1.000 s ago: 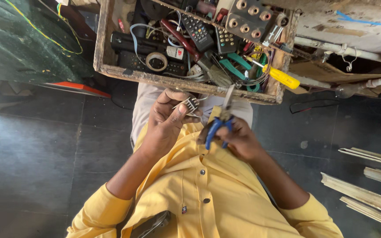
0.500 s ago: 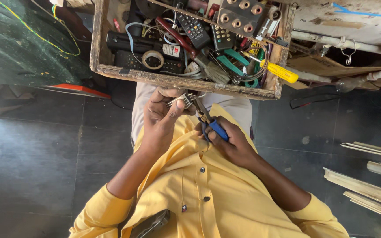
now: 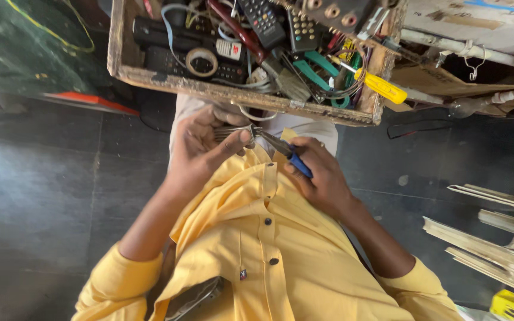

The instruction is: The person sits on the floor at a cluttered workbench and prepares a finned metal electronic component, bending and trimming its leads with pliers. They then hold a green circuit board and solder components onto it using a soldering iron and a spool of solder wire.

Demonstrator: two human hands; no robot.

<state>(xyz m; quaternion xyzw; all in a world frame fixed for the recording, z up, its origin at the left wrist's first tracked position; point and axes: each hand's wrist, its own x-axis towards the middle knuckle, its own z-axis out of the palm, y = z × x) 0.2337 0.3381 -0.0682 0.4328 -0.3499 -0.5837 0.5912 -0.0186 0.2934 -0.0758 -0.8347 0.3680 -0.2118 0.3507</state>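
Note:
My left hand [image 3: 200, 151] pinches a small metal part [image 3: 230, 132] with thin prongs between thumb and fingers, held in front of my yellow shirt. My right hand [image 3: 322, 178] grips blue-handled pliers [image 3: 281, 147]. The plier jaws point left and meet the metal part at my left thumb tip. Both hands sit close together just below the front rim of a wooden box [image 3: 209, 89].
The wooden box is crammed with remote controls [image 3: 263, 18], a tape roll [image 3: 201, 59], wires, green-handled tools and a yellow-handled screwdriver [image 3: 382, 87]. Pale wooden slats [image 3: 495, 238] lie on the dark floor at the right. A phone [image 3: 194, 297] sticks out of my shirt pocket.
My right hand swung the pliers from pointing upward to pointing left, bringing the jaws onto the metal part. My left hand kept its hold on the part.

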